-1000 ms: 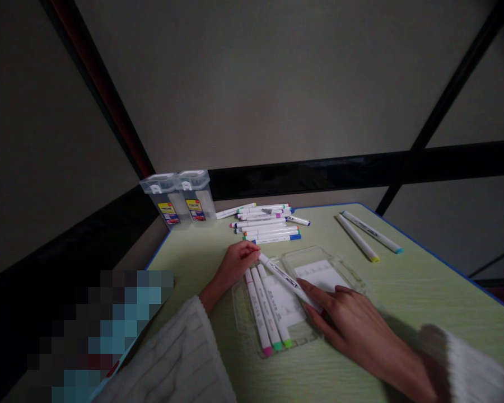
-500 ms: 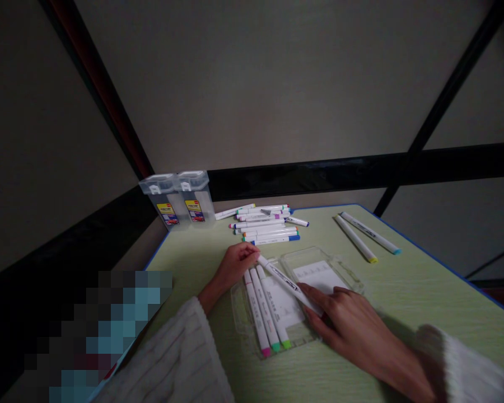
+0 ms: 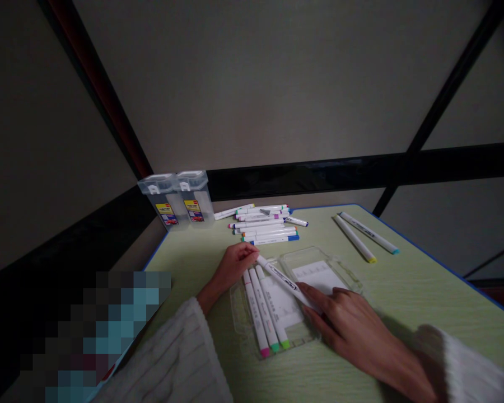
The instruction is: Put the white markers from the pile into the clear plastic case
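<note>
A white marker [image 3: 282, 278] slants above an open clear plastic case [image 3: 308, 252]. My left hand [image 3: 234, 263] pinches its far end, while my right hand [image 3: 348, 319] grips the near end between thumb and fingers, hiding that tip. In the left half of the case lie three white markers side by side: one with a pink end [image 3: 258, 319], one with a teal-green end [image 3: 265, 316] and one with a lime-green end [image 3: 275, 313]. A white paper insert [image 3: 319, 275] shows in the case's right half.
Behind the case lies a pile of white markers [image 3: 264, 224] with coloured ends. Two clear lidded boxes [image 3: 162, 201] with labels stand at the back left. At the right rest a yellow-ended marker [image 3: 355, 239] and a blue-ended marker [image 3: 369, 233]. A wall rises behind the table.
Both hands keep their hold on the marker, almost unmoved. The whole view has shifted very slightly; nothing else has visibly changed.
</note>
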Tool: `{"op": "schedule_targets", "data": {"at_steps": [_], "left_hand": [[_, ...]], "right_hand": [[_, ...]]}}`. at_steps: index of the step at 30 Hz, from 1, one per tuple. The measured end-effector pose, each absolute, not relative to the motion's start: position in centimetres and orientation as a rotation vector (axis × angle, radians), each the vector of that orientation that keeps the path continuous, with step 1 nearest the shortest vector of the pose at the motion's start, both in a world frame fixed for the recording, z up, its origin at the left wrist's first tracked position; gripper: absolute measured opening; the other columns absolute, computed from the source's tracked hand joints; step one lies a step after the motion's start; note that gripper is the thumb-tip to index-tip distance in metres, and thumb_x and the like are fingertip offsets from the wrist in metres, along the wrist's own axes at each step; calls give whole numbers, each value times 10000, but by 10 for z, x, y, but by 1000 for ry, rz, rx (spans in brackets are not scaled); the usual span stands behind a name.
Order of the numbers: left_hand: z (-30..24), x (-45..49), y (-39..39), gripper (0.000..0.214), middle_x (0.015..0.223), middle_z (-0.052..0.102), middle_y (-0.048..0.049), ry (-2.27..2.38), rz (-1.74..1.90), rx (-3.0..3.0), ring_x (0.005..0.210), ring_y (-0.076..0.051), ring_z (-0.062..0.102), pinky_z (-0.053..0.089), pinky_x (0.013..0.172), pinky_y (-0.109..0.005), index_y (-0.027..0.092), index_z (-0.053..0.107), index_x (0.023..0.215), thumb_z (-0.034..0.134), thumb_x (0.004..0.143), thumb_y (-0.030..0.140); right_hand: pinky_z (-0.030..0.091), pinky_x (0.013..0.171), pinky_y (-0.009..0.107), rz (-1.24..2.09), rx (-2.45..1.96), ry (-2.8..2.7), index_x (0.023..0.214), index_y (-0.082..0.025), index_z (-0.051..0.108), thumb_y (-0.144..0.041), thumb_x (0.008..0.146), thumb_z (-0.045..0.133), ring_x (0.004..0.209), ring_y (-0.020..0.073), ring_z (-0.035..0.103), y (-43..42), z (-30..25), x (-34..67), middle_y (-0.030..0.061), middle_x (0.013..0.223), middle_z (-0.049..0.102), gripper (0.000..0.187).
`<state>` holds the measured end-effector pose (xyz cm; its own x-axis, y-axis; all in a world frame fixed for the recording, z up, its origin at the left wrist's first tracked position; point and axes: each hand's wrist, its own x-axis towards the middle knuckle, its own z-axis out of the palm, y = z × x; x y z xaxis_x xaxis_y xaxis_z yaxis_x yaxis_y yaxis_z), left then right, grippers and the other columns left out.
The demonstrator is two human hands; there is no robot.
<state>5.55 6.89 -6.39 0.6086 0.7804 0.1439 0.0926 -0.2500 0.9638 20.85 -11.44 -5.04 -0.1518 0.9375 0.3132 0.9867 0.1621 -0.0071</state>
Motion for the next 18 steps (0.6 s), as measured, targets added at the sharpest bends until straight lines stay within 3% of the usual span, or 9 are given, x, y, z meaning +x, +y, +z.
{"op": "schedule_targets", "data": {"at_steps": [18], "left_hand": [[-64,56,69,135,665,589,-6,720,771,1696,619,-100,556,434,592,-215,123,578,759,591,658,213]], "right_hand": [[263,495,291,-253,-1950,-2200,1144,-122,474,-240,860,307,522,203,557,-113,-51,214,22,564,595,350]]}}
